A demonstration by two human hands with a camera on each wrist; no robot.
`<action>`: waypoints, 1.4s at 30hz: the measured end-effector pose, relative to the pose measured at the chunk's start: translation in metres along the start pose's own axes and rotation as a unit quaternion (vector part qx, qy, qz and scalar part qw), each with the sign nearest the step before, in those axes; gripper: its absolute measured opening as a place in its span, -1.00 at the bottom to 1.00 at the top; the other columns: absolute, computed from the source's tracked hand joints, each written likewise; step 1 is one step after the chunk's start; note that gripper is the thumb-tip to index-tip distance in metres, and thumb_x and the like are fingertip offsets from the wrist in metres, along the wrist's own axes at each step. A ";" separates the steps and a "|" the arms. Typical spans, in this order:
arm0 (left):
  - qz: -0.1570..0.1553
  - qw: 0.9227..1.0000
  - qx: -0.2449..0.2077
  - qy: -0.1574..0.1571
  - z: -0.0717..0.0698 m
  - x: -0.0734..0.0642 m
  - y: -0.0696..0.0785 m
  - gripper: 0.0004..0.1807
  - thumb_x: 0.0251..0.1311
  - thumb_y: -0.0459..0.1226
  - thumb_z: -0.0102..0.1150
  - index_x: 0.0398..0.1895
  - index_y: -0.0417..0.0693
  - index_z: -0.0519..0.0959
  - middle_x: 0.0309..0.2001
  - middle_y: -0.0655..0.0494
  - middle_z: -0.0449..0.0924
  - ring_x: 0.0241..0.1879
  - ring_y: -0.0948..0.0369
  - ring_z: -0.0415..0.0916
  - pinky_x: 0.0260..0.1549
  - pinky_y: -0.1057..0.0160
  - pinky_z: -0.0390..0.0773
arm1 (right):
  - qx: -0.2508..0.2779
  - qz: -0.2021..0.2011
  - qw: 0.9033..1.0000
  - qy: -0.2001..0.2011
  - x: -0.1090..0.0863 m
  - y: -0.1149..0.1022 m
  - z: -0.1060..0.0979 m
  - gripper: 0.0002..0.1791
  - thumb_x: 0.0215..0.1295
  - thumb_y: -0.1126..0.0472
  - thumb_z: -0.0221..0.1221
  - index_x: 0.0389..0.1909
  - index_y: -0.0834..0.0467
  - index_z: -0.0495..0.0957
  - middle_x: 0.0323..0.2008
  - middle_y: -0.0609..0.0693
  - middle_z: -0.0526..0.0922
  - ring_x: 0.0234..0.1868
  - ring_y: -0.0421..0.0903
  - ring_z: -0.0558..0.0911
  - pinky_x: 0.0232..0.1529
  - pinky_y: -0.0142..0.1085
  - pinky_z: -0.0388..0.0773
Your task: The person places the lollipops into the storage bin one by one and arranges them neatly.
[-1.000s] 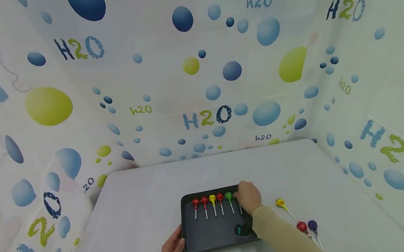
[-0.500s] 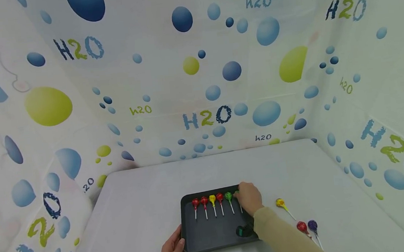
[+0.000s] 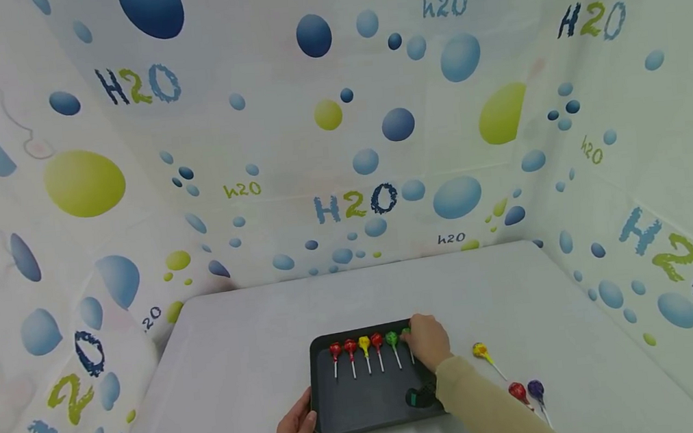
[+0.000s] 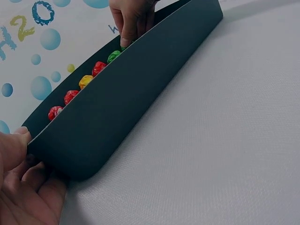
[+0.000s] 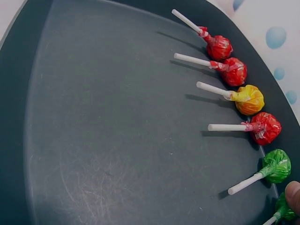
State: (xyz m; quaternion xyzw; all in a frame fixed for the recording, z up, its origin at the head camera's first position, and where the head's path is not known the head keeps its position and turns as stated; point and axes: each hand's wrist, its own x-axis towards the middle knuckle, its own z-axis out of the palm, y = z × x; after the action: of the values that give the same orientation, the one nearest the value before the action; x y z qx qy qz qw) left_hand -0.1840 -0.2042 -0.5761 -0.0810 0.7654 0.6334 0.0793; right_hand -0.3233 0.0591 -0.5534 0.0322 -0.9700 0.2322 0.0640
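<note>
A dark grey tray (image 3: pixel 357 405) lies on the white table. My left hand (image 3: pixel 292 431) grips its left edge, thumb over the rim and fingers under it in the left wrist view. My right hand (image 3: pixel 428 341) reaches into the far right corner and pinches a green lollipop (image 5: pixel 282 208), whose head it partly covers. Left of that one, along the far wall, runs a row of lollipops: another green one (image 5: pixel 276 166), a red one (image 5: pixel 266 128), a yellow one (image 5: pixel 250 100) and two more reds (image 3: pixel 349 345). Their white sticks point toward the near side.
On the table right of the tray lie a yellow lollipop (image 3: pixel 480 349), a red one (image 3: pixel 518 390) and a purple one (image 3: pixel 536 388). A small black device (image 3: pixel 420 396) sits beside the right sleeve (image 3: pixel 482 397), over the tray. Bubble-printed sheets (image 3: pixel 275 112) surround the table.
</note>
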 end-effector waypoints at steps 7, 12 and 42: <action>-0.003 1.000 -0.003 -0.009 0.000 0.002 -0.003 -0.43 0.41 -0.38 -0.10 0.37 -0.51 0.04 0.37 -0.40 0.05 0.37 -0.19 0.04 0.26 -0.02 0.31 | 0.007 0.004 1.000 -0.007 -0.004 0.000 -0.004 -0.75 0.04 0.16 0.40 -0.64 0.18 0.58 -0.75 -0.07 0.48 -0.71 -0.18 0.37 -0.74 -0.33 0.30; -0.016 1.000 -0.013 -0.006 0.002 0.000 -0.005 -0.43 0.40 -0.40 -0.09 0.37 -0.50 0.05 0.37 -0.40 0.05 0.37 -0.20 0.03 0.26 -0.06 0.30 | 0.013 0.001 1.000 -0.007 -0.007 0.002 -0.008 -0.77 0.06 0.16 0.39 -0.61 0.20 0.61 -0.74 -0.07 0.50 -0.72 -0.18 0.37 -0.74 -0.34 0.29; -0.022 1.000 -0.019 0.001 0.001 0.003 -0.002 -0.43 0.40 -0.40 -0.10 0.38 -0.49 0.04 0.38 -0.39 0.03 0.38 -0.19 0.01 0.28 -0.08 0.27 | 0.010 0.004 0.993 -0.120 -0.007 0.140 -0.119 -0.74 0.18 0.24 0.30 -0.15 0.30 0.62 -0.33 0.03 0.66 -0.32 -0.07 0.59 -0.19 -0.11 0.68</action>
State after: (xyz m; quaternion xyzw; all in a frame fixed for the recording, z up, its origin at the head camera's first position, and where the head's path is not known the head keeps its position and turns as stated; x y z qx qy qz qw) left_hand -0.1865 -0.2038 -0.5785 -0.1001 0.7513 0.6460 0.0908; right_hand -0.3165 0.2377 -0.5119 0.0562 -0.9684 0.2367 -0.0543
